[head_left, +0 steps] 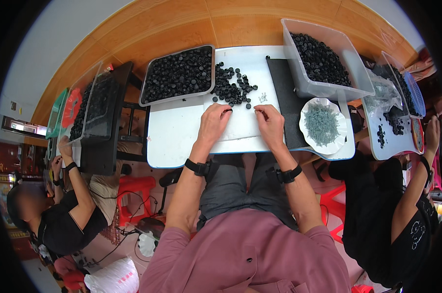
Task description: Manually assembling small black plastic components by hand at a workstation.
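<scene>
Your loose pile of small black round parts [233, 85] lies straight ahead of both hands, further up the white bench [182, 136] and just beyond your fingertips; it spreads wider than it is deep, its long run going from upper left to lower right, so its near tail of strays ends close to the gap between your hands. Your left hand [215, 122] is the nearer one; its fingertips are pinched together at the pile's lower edge, apparently on one black part, though the piece itself is too small to make out for sure; your right hand [269, 124] rests a little to the side, fingers curled and drawn together near a few tiny pale pins [263, 98] lying on the bench; whether it holds one you cannot tell from here. The parts look like small dark discs or caps, matt black, all alike, scattered one layer deep. Behind the pile to the left sits a grey tray [178, 74] heaped with the same black parts; to the right a clear tub [323, 58] holds more, and a white scalloped dish [323, 124] of thin greenish pins stands just beside your right hand on a black mat [287, 102].
</scene>
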`<state>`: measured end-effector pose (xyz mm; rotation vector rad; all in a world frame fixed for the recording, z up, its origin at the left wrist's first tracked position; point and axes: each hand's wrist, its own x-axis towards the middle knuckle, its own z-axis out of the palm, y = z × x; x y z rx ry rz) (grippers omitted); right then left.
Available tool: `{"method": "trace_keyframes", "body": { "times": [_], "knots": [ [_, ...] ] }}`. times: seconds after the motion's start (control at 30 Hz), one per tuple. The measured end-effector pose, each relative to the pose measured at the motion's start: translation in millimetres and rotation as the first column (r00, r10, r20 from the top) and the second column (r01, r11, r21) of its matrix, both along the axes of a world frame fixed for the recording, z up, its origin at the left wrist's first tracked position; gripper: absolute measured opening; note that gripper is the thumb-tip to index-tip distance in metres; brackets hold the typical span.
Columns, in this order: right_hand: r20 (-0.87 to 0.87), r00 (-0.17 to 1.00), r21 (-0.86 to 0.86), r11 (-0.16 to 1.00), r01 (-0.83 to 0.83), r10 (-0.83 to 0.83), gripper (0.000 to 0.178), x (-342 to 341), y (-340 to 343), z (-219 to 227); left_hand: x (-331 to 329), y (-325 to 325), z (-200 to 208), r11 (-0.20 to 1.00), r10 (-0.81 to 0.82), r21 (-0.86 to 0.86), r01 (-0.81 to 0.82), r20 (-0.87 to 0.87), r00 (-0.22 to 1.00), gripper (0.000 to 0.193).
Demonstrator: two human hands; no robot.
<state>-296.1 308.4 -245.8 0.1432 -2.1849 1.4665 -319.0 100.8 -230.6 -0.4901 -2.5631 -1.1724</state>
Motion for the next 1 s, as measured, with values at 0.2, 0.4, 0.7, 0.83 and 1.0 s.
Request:
{"method": "trace_keyframes", "body": {
  "times": [0.2,0.4,0.7,0.83,1.0],
  "knots": [
    [-0.049,0.98,0.098,0.977,-0.19,0.195,0.021,8,-4,13,10,10,1,0.988,0.007,0.153,-0.012,0.034,0.999,0.019],
    [-0.04,0.959,0.114,0.955,-0.273,0.279,0.029,6,-1,2,22,28,-1,0.862,-0.161,0.506,-0.041,0.349,0.923,0.019],
    [0.14,0.954,-0.11,0.962,-0.251,0.265,0.025,2,2,-3,16,21,-13,0.584,-0.298,0.798,-0.147,0.379,0.876,0.023],
    [0.017,0.979,0.256,0.945,-0.201,0.204,0.023,0,-2,1,17,22,-11,0.67,-0.206,0.722,-0.171,0.402,0.892,0.026],
    [0.075,0.992,0.099,0.989,-0.113,0.105,0.019,4,-6,10,16,21,-13,0.602,-0.194,0.774,-0.197,0.381,0.904,0.028]
  ]
}}
